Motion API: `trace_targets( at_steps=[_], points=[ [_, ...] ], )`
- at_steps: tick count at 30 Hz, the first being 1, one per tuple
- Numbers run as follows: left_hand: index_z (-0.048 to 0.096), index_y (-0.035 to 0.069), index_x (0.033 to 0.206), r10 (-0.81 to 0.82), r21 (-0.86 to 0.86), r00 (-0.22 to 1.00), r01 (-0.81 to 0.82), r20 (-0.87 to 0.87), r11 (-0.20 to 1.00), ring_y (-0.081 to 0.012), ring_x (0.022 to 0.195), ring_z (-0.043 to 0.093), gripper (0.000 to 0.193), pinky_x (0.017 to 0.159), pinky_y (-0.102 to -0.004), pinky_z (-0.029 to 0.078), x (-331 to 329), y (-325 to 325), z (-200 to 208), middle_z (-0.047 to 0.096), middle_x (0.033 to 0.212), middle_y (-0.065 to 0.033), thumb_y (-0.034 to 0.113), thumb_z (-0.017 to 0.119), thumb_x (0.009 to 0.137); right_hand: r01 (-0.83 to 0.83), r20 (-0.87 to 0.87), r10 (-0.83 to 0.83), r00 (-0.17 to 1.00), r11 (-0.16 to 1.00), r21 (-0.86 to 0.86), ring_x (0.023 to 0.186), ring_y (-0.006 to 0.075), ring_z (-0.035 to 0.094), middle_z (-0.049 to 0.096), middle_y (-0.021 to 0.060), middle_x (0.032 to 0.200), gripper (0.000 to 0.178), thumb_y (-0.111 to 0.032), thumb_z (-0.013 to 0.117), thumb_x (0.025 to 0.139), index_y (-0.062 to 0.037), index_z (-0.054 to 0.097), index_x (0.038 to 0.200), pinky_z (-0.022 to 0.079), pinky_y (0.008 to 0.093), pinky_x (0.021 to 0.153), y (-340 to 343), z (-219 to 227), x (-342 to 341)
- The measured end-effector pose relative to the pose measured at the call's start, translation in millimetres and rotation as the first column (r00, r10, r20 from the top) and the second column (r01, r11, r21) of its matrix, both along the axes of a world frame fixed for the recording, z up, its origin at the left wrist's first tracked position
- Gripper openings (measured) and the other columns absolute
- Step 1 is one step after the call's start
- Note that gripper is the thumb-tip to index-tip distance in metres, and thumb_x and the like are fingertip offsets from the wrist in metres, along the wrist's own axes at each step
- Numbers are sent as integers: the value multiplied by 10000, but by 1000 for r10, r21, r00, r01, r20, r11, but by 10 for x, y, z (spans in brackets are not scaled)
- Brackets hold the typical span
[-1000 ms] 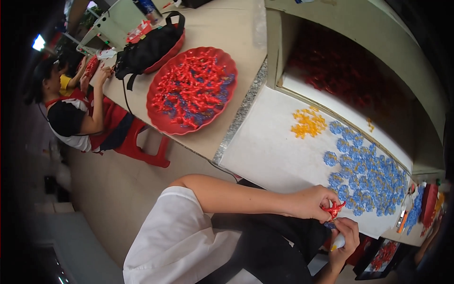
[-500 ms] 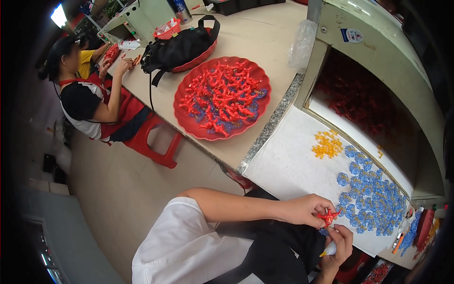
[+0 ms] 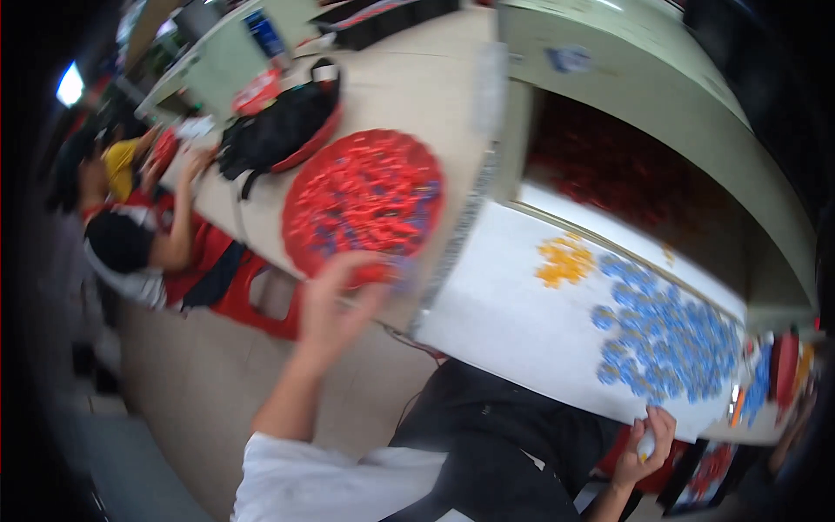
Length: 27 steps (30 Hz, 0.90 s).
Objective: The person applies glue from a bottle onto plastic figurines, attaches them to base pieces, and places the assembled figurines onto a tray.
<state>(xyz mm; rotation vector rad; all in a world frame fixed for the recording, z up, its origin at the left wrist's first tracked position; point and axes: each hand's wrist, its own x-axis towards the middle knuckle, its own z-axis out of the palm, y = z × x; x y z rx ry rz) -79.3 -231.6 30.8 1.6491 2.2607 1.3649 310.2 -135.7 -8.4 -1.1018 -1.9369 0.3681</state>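
Note:
My left hand (image 3: 341, 300), blurred by motion, is at the near rim of a scalloped red tray (image 3: 294, 248). Its fingers pinch a small red plastic figure (image 3: 374, 273) with a translucent blue piece at one end. Many similar red figures with blue parts lie heaped in that tray. Lower right, my right hand (image 3: 645, 451) is closed around a small white glue bottle (image 3: 646, 444) with a yellow tip, just off the front edge of the white paper (image 3: 496, 296). Blue flower-like pieces (image 3: 661, 335) are spread over the paper beside a small pile of yellow pieces (image 3: 564, 259).
A pale booth (image 3: 626, 65) with red pieces inside stands behind the paper. Beyond the tray, a black bag (image 3: 283, 130) rests in another red tray. At left a person in a red apron sits on a red stool (image 3: 252, 304), hands at the table.
My left hand has gone from beside my right hand to the red tray at left, carrying the red figure. My right hand keeps the glue bottle; the view has shifted.

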Motion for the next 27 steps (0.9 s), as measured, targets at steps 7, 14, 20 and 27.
trace_targets(
  at_steps=[7, 14, 20, 27],
  points=[
    [366, -38, 1191, 365, -111, 926, -374, -93, 921, -185, 1031, 451, 357, 880, -285, 351, -972, -1297, 231, 457, 1144, -127, 59, 427, 853, -84, -98, 93, 991, 992, 94, 726, 224, 572, 568, 120, 806, 264, 48, 650, 617, -25, 597, 865, 449, 267, 622, 425, 48, -123],
    [428, -35, 1154, 338, -170, 910, -382, -242, 908, -267, 933, 515, 431, 800, -327, 410, -315, -558, 312, 498, 1099, -196, 186, 555, 806, 586, -312, -543, 780, 808, 59, 742, 211, 571, 583, 113, 843, 159, -18, 606, 709, -11, 572, 864, 436, 275, 679, 1082, -92, 1648],
    [452, -32, 1134, 290, -110, 941, -311, -176, 944, -273, 1017, 467, 428, 876, -335, 354, -276, -610, 380, 477, 1143, -176, 229, 546, 809, 773, -73, -782, 619, 590, 232, 841, 292, 562, 583, 123, 917, 272, -122, 588, 743, -132, 551, 1012, 439, 336, 704, 1976, -92, 2706],
    [356, -20, 1204, 165, 53, 936, -190, 311, 980, -175, 1057, 421, 374, 898, -277, 316, -151, -411, 260, 441, 1154, -111, 85, 439, 854, 699, 45, -737, 674, 657, 283, 983, 266, 511, 486, 64, 1154, 426, -23, 571, 704, -178, 508, 1097, 424, 330, 811, 2610, -249, 2988]
  ],
)
